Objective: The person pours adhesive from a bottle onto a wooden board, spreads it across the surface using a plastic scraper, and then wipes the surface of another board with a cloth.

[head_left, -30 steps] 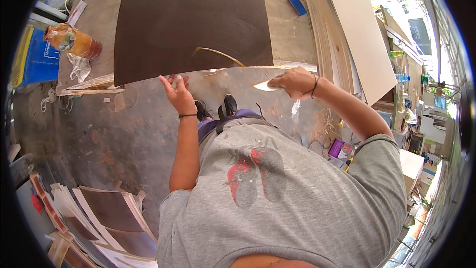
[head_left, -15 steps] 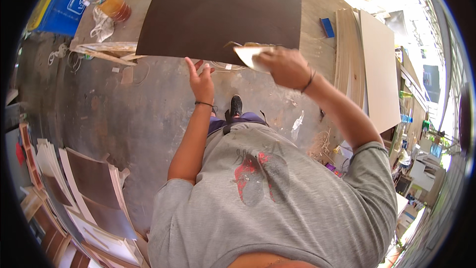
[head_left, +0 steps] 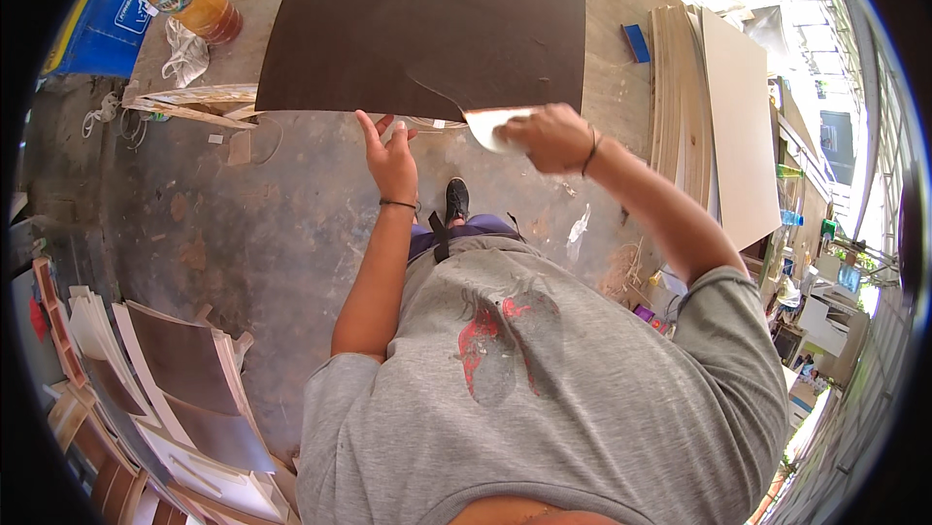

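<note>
A large dark brown sheet point(head_left: 388, 30) lies flat on the workbench, its near edge jutting past the bench. At that edge my left hand point(head_left: 390, 164) is open, fingers apart, with fingertips at or just beneath the edge left of the middle. My right hand point(head_left: 551, 139) is closed on a thin white flat spreader point(head_left: 490, 131), blurred by motion. The spreader is at the sheet's near edge, right of the middle. From there a thin curved line runs up and left across the sheet, with a slightly different sheen to its right.
A bottle of amber liquid point(head_left: 194, 0) and a crumpled white bag point(head_left: 184, 54) stand on the workbench point(head_left: 621, 102) at left. A blue block point(head_left: 636, 42) lies right of the sheet, beside stacked boards point(head_left: 675, 107). More panels point(head_left: 184, 360) lean at lower left. Scraps litter the concrete floor.
My right hand has drawn the spreader slightly down, to the sheet's near edge. The curved line on the sheet now shows. My left hand stays at the edge; the whole view has shifted slightly.
</note>
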`<state>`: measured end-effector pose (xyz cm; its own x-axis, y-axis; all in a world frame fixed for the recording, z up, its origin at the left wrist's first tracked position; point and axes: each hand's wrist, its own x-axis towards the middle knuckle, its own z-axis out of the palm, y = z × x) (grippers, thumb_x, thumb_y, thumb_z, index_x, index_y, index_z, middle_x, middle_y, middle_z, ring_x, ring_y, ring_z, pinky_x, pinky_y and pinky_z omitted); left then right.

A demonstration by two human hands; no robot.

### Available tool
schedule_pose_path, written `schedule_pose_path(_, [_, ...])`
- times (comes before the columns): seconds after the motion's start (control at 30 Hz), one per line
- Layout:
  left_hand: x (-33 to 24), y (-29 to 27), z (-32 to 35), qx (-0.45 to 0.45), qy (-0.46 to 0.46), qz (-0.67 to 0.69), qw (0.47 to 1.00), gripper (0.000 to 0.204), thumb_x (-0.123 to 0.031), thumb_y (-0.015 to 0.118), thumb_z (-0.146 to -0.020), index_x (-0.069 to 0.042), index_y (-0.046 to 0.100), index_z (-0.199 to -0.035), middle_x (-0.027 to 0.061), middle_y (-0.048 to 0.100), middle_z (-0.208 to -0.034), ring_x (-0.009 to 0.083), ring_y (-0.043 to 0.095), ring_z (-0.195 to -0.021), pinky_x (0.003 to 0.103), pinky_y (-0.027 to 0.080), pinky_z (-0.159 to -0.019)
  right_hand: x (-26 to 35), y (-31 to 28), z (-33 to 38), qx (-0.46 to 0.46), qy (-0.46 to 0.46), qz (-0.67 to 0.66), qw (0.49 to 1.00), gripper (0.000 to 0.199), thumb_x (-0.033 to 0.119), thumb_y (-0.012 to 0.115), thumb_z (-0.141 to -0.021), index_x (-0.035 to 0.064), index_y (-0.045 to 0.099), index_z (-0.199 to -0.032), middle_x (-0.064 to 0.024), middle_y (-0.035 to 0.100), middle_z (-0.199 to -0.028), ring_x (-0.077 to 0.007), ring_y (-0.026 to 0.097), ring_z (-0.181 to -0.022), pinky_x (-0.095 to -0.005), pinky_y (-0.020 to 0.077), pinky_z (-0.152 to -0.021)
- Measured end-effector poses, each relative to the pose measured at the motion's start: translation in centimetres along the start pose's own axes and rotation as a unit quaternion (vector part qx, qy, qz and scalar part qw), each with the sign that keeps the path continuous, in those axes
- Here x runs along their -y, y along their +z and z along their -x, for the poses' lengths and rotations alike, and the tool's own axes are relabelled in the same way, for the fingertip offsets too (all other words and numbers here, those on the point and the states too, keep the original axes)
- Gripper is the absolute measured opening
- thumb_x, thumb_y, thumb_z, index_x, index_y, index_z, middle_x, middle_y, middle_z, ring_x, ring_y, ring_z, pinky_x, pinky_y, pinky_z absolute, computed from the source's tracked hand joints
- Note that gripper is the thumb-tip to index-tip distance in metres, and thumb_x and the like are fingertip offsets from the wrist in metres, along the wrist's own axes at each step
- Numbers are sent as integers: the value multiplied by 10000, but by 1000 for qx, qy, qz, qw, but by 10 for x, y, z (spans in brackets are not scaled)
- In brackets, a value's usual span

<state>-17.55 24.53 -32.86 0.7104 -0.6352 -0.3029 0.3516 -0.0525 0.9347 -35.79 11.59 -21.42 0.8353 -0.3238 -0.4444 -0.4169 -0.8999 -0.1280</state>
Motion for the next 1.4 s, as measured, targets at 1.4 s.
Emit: schedule_pose_path(1.4, [10, -40, -7, 69, 75, -77, 992, 605, -23, 484, -890, -113, 277, -1452, 119, 499, -1195, 127, 607, -788, 238, 487, -701, -18, -30, -21, -31, 213, -93, 972, 352, 55, 520, -689, 50, 605, -1031, -209, 657, -876, -375, 634, -858, -440, 499, -754])
